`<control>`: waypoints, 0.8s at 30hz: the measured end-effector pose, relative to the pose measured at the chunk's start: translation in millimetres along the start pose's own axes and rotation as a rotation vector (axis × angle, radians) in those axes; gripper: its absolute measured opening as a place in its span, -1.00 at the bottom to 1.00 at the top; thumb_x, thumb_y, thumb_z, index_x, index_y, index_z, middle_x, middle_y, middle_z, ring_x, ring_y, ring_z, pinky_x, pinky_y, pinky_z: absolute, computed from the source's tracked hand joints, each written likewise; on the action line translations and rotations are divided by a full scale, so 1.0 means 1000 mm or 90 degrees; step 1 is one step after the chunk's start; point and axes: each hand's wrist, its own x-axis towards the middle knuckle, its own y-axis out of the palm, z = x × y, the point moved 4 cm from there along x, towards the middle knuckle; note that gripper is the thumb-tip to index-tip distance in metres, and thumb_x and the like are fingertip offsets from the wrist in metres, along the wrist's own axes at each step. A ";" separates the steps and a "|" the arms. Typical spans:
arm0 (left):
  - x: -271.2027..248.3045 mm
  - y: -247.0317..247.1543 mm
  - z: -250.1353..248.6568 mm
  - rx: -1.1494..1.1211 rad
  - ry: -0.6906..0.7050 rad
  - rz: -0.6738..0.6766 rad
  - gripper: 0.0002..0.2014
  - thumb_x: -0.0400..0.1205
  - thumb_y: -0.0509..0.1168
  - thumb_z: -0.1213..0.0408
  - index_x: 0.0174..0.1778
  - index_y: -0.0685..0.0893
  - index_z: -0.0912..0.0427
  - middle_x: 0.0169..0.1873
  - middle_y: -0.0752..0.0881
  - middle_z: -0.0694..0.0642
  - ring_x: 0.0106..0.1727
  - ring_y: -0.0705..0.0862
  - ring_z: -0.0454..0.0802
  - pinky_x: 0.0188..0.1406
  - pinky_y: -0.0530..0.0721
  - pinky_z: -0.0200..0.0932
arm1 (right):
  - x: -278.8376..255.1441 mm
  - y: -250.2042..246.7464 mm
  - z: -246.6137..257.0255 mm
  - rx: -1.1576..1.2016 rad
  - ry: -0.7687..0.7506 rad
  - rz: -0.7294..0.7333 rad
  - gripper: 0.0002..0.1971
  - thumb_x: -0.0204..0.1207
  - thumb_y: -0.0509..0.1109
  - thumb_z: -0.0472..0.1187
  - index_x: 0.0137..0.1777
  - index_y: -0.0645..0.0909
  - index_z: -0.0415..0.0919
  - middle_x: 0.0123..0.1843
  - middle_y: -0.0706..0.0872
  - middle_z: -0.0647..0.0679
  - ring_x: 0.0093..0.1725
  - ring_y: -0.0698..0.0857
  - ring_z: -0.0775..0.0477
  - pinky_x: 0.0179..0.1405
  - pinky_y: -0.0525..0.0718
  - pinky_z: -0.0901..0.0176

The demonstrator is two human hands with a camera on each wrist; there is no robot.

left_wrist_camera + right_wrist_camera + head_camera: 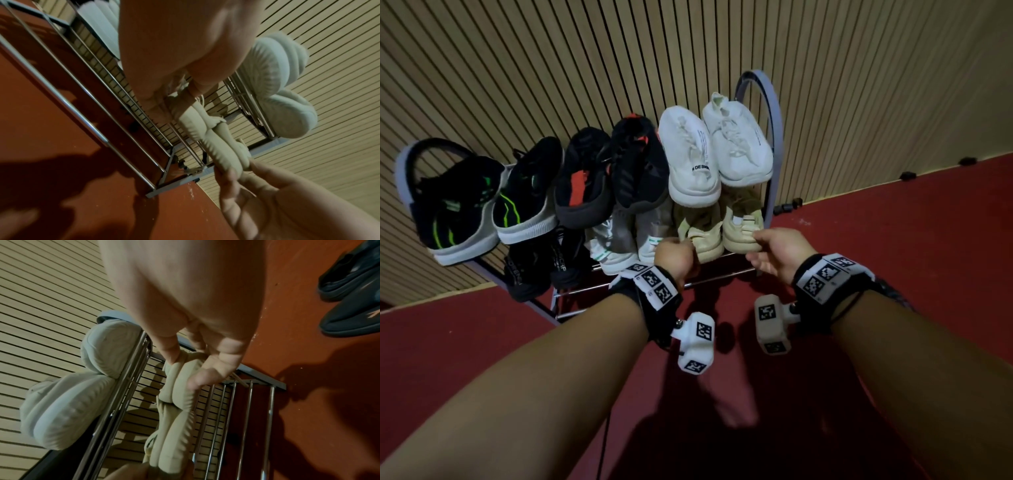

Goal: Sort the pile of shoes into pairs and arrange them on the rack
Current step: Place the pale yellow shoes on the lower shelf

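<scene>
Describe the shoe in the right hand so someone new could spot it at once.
Start at the rack against the slatted wall and drop to the lower shelf's right end, under the white sneakers. The right hand pinches the heel of the outermost beige shoe, last in the row, beside its twin.

Setting is judged to be an indoor entry or storage corner, possibly domestic; the exact room cannot be told. A metal shoe rack (774,144) loaded with sneakers is set against a wall of vertical beige slats (551,68). A dark red floor (893,240) is seen below. Lighting is dim. Small black fittings (967,161) are noted along the wall base.
</scene>
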 end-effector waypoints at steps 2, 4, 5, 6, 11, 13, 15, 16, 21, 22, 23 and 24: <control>0.019 0.009 0.011 0.012 -0.002 0.015 -0.37 0.38 0.20 0.23 0.33 0.43 0.57 0.16 0.55 0.70 0.00 0.63 0.71 -0.19 0.67 0.48 | 0.007 0.000 0.000 -0.011 -0.009 -0.009 -0.60 0.62 0.32 -0.28 0.44 0.45 -0.32 -0.08 0.71 -0.20 -0.46 0.70 -0.05 -0.64 0.61 0.29; 0.027 0.012 0.016 0.025 0.009 -0.004 -0.41 0.35 0.20 0.20 0.26 0.54 0.49 0.00 0.67 0.60 -0.05 0.71 0.57 -0.13 0.69 0.35 | 0.013 0.000 0.000 -0.019 -0.014 -0.017 -0.66 0.62 0.31 -0.29 0.38 0.49 -0.30 -0.17 0.70 -0.19 -0.46 0.67 -0.05 -0.66 0.59 0.31; 0.024 0.012 0.011 0.017 0.023 -0.021 -0.49 0.32 0.18 0.18 0.13 0.58 0.42 -0.17 0.66 0.47 -0.18 0.70 0.42 -0.19 0.68 0.23 | 0.016 -0.001 -0.001 -0.022 -0.016 -0.022 -0.69 0.63 0.31 -0.29 0.35 0.49 -0.28 -0.18 0.70 -0.19 -0.46 0.66 -0.04 -0.66 0.58 0.32; 0.025 0.013 0.011 0.009 0.035 -0.035 -0.60 0.29 0.17 0.18 -0.02 0.58 0.33 -0.26 0.60 0.34 -0.25 0.64 0.28 -0.24 0.64 0.14 | 0.018 -0.001 -0.001 -0.024 -0.019 -0.026 -0.72 0.63 0.30 -0.30 0.33 0.50 -0.26 -0.19 0.69 -0.19 -0.47 0.65 -0.04 -0.67 0.57 0.33; 0.035 0.021 0.021 0.011 0.036 -0.032 -0.43 0.33 0.21 0.17 0.20 0.54 0.47 0.01 0.65 0.61 -0.25 0.66 0.31 -0.24 0.59 0.06 | 0.033 -0.003 -0.006 -0.071 -0.040 -0.046 -0.69 0.63 0.28 -0.32 0.36 0.52 -0.34 -0.05 0.68 -0.30 -0.62 0.63 0.06 -0.69 0.55 0.30; 0.037 0.022 0.023 0.007 0.036 -0.033 -0.38 0.34 0.23 0.14 0.29 0.55 0.41 0.05 0.70 0.53 -0.23 0.65 0.19 -0.19 0.67 0.08 | 0.038 -0.002 -0.008 -0.084 -0.054 -0.052 -0.69 0.63 0.29 -0.31 0.35 0.54 -0.33 -0.04 0.69 -0.31 -0.62 0.63 0.07 -0.67 0.55 0.28; 0.031 0.022 0.019 -0.005 0.034 -0.039 -0.36 0.32 0.25 0.11 0.30 0.55 0.36 -0.01 0.73 0.45 -0.22 0.66 0.17 -0.14 0.73 0.13 | 0.042 0.000 -0.007 -0.101 -0.065 -0.055 -0.73 0.64 0.29 -0.30 0.31 0.55 -0.29 -0.03 0.72 -0.28 -0.52 0.65 0.02 -0.59 0.60 0.22; 0.032 0.022 0.019 -0.011 0.031 -0.039 -0.37 0.31 0.28 0.11 0.30 0.55 0.32 0.00 0.74 0.42 -0.21 0.68 0.17 -0.09 0.75 0.18 | 0.043 0.001 -0.006 -0.109 -0.072 -0.060 -0.77 0.63 0.29 -0.30 0.27 0.53 -0.26 -0.05 0.71 -0.27 -0.48 0.65 -0.01 -0.54 0.61 0.18; 0.021 0.020 0.011 -0.042 0.011 -0.024 -0.29 0.21 0.35 0.23 0.34 0.48 0.31 0.05 0.73 0.36 -0.11 0.76 0.25 -0.02 0.79 0.19 | 0.051 0.007 -0.005 -0.093 -0.094 -0.100 -0.75 0.62 0.31 -0.31 0.20 0.32 -0.17 -0.15 0.58 -0.17 -0.47 0.61 -0.06 -0.46 0.63 0.12; 0.023 0.019 0.012 -0.052 0.010 -0.028 -0.28 0.19 0.37 0.23 0.34 0.50 0.33 0.02 0.74 0.35 -0.10 0.77 0.26 0.00 0.79 0.20 | 0.053 0.009 -0.004 -0.080 -0.093 -0.100 -0.74 0.63 0.31 -0.30 0.22 0.32 -0.17 -0.13 0.56 -0.15 -0.46 0.60 -0.05 -0.45 0.64 0.12; 0.025 0.019 0.012 -0.061 0.006 -0.024 -0.29 0.18 0.38 0.25 0.30 0.53 0.38 -0.05 0.73 0.34 -0.14 0.77 0.24 -0.03 0.80 0.15 | 0.054 0.011 -0.003 -0.068 -0.094 -0.102 -0.72 0.63 0.31 -0.31 0.26 0.34 -0.18 -0.12 0.55 -0.12 -0.45 0.59 -0.05 -0.45 0.63 0.14; 0.025 0.019 0.011 -0.075 0.005 -0.010 -0.36 0.17 0.38 0.28 0.21 0.58 0.43 -0.14 0.71 0.32 -0.20 0.73 0.20 -0.09 0.76 0.07 | 0.056 0.012 -0.002 -0.059 -0.096 -0.105 -0.68 0.63 0.31 -0.33 0.33 0.35 -0.20 -0.10 0.55 -0.10 -0.44 0.59 -0.04 -0.46 0.63 0.16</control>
